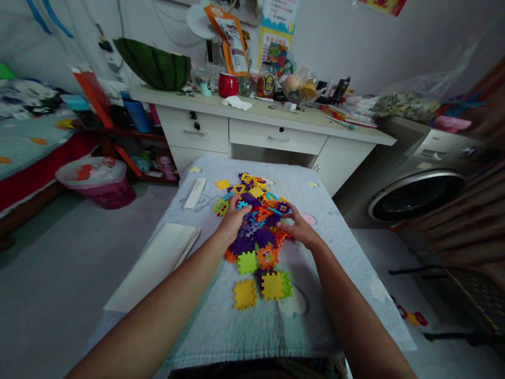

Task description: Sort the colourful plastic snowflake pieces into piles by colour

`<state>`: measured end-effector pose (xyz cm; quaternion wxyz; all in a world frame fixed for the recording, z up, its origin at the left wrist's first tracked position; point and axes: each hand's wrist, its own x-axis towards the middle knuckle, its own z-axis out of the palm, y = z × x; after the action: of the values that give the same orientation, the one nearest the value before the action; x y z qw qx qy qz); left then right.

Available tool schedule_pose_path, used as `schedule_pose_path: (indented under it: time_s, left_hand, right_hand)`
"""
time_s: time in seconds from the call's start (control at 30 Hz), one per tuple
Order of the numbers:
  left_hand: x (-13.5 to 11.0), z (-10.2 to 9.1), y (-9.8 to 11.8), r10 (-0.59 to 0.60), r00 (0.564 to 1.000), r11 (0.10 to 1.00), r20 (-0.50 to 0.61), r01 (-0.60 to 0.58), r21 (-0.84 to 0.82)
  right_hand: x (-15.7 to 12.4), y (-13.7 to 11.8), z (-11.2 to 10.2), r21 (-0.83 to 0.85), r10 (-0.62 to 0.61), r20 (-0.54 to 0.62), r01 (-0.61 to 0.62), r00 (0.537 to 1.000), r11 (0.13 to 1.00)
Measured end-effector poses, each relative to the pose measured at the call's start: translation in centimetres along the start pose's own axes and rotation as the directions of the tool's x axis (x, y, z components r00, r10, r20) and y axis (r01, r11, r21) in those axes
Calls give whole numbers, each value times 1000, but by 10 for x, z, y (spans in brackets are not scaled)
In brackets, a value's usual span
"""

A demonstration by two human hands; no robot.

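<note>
A heap of interlocking plastic building tiles [252, 229] in purple, orange, yellow, blue and green covers the middle of a cloth-draped table [315, 316]. At the heap's left side is my left hand [233, 218], its thumb stretched over the tiles and apart from the fingers, which are partly hidden. My right hand [298, 227] rests against the right side, thumb and fingers spread around the edge tiles, near a purple and blue piece [282, 207]. Closer to me lie a yellow tile [244, 294], another yellow tile [272, 286] overlapping a green one, and a lime green tile [247, 262].
On the table's left are a white power strip [194, 195] and a folded pale sheet [158, 266]. Behind stands a white desk [205, 123] bearing a watermelon piece [158, 66], a red mug [228, 85] and jars. A washing machine [418, 179] is at right, a pink bin [98, 184] at left.
</note>
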<state>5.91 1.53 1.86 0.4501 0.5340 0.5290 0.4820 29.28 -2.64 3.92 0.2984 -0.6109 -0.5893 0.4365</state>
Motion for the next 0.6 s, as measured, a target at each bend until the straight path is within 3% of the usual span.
schedule_pose_path:
  time_s: [0.13, 0.3, 0.4, 0.53, 0.6]
  left_hand:
    - [11, 10, 12, -16, 997, 999, 70, 12, 51]
    - [21, 28, 38, 151, 968, 986, 200, -162, 42]
    - [23, 36, 52, 187, 929, 982, 320, -181, -48]
    - [29, 22, 57, 197, 887, 978, 418, -210, -16]
    - [35, 2, 53, 183, 909, 962, 375, -243, 122]
  right_hand:
    - [3, -3, 10, -54, -115, -30, 113, 993, 992]
    - [1, -8, 20, -14, -183, -48, 183, 982, 983]
    - [0, -9, 24, 5, -189, -24, 189, 982, 982]
    - [1, -12, 18, -106, -227, 10, 226, 974, 968]
    - [5, -14, 8, -203, -223, -50, 209, 974, 957]
